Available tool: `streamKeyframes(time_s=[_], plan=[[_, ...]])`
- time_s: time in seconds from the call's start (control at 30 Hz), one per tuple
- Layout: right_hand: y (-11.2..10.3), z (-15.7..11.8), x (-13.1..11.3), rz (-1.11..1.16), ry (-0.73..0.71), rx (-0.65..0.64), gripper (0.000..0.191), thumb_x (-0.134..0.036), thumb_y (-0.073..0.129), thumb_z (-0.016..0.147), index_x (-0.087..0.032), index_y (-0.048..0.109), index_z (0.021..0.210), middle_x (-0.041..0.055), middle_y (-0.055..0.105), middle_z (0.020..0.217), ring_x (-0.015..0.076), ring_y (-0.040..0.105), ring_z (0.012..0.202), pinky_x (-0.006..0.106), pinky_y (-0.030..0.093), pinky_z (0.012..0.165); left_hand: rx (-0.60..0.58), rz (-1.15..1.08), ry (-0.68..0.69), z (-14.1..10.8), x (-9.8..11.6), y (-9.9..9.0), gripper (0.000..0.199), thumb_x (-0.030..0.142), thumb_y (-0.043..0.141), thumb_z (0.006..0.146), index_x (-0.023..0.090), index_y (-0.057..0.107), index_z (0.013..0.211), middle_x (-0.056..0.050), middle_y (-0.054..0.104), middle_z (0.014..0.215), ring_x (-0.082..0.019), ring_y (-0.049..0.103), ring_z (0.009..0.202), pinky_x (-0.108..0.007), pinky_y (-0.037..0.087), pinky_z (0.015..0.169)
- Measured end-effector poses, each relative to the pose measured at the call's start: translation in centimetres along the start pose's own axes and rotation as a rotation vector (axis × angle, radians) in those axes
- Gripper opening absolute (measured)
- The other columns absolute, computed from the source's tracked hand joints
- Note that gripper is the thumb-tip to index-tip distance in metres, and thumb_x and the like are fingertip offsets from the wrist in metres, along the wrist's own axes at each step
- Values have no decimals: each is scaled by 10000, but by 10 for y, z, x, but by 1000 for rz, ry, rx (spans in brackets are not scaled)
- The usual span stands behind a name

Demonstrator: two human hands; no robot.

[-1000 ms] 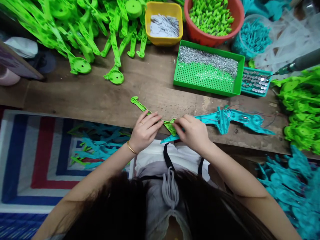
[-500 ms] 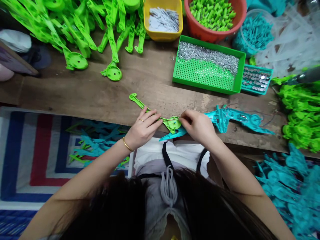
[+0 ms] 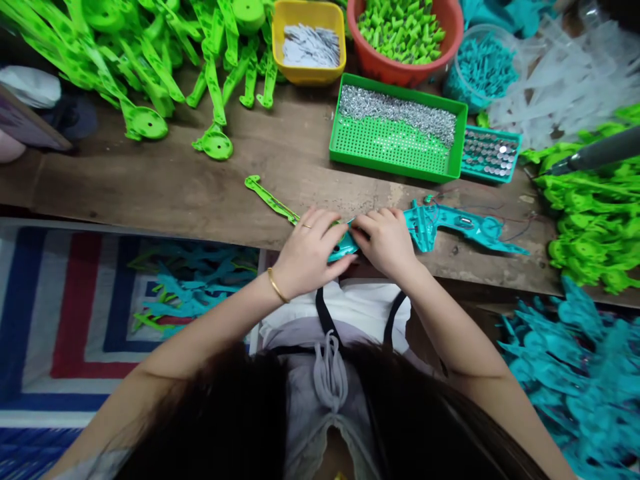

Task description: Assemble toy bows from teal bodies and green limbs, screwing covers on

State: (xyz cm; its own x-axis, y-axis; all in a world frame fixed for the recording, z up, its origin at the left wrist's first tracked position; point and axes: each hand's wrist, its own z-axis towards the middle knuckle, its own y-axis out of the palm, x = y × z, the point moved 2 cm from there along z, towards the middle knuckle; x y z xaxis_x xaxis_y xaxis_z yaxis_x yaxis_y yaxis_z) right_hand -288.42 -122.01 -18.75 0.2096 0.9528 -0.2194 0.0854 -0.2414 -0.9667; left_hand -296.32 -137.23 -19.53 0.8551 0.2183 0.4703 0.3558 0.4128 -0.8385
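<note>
My left hand (image 3: 314, 248) is closed over the near end of a teal plastic shell part (image 3: 467, 221), thumb on its lower edge and fingers across the top. From under those fingers a long lime-green plastic arm (image 3: 271, 199) sticks out to the upper left; its round end is hidden beneath the hand. My right hand (image 3: 387, 241) is beside the left, fingers curled down on the teal shell. Whether a small piece sits between its fingertips is hidden. The rest of the shell lies on the table to the right, its inside facing up, with thin wires.
Behind the hands stand a green tray of screws (image 3: 395, 170), a teal tray of small metal discs (image 3: 487, 175), a yellow tub (image 3: 310, 75) and a red bowl (image 3: 400, 70). Green parts (image 3: 150, 123) pile up left; a dark pointed tool (image 3: 590, 152) hangs at right.
My left hand has slid right, from the green arm's shaft over its round end and the teal shell's tip. My right hand remains close by. The whole view has shifted slightly.
</note>
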Motion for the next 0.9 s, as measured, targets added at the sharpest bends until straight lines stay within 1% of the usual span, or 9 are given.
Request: streamKeyframes(time_s=[0.03,0.1,0.2,0.37,0.5,0.63,0.7,0.8,0.9], plan=[[-2,0,2,22,-2,-15,272,-303,440,967,-198,688,933,82,721,927,243,576,937,375,303,905,-33,6,-5,3,5,6,412,408,612,869,112,625,1156,-182,617,1186,-323,560,1152,-523,418,1063],[-7,-1,7,92,-14,-49,265,-300,449,964,-200,694,946,76,730,953,234,595,948,359,311,875,-59,30,-10,6,10,16,455,453,626,863,122,627,1176,-172,627,1165,-322,577,1100,-494,450,1006],[-13,-1,18,166,7,-44,232,-285,479,947,-204,697,954,65,738,993,230,613,977,353,310,867,-59,58,25,6,6,23,458,476,609,875,155,637,1200,-149,636,1141,-307,578,1065,-474,447,983],[-15,0,29,190,77,-20,210,-277,493,924,-194,685,907,77,736,962,238,620,950,357,310,857,-89,89,40,5,3,22,370,433,600,885,182,681,1145,-158,625,1147,-319,551,1064,-496,438,960],[-15,0,31,261,41,-25,191,-274,504,916,-196,678,899,59,737,956,226,627,949,354,313,870,-77,71,30,5,6,22,421,432,619,875,134,643,1172,-169,635,1161,-329,562,1073,-493,453,956],[-16,-2,31,247,7,-54,176,-253,508,903,-194,674,889,56,731,929,229,627,952,358,307,872,-26,-54,0,3,3,19,509,464,632,867,112,555,1226,-170,645,1157,-306,580,1115,-480,456,1006],[-16,-3,31,234,8,-66,177,-245,502,901,-193,671,887,58,729,925,228,626,943,358,305,865,27,-93,-18,0,1,16,474,471,605,887,130,546,1210,-162,637,1181,-284,578,1151,-466,445,1047],[-16,-3,30,211,5,-78,179,-238,493,900,-190,664,878,61,724,919,224,621,928,356,303,851,80,-42,-41,-4,0,13,403,478,574,903,144,579,1130,-153,629,1183,-277,572,1169,-480,400,1107],[-16,-2,29,190,2,-79,176,-232,492,895,-185,657,859,61,718,896,226,618,915,354,299,837,47,40,-16,-5,3,14,480,543,606,861,129,602,1104,-165,627,1165,-304,570,1152,-523,364,1126]])
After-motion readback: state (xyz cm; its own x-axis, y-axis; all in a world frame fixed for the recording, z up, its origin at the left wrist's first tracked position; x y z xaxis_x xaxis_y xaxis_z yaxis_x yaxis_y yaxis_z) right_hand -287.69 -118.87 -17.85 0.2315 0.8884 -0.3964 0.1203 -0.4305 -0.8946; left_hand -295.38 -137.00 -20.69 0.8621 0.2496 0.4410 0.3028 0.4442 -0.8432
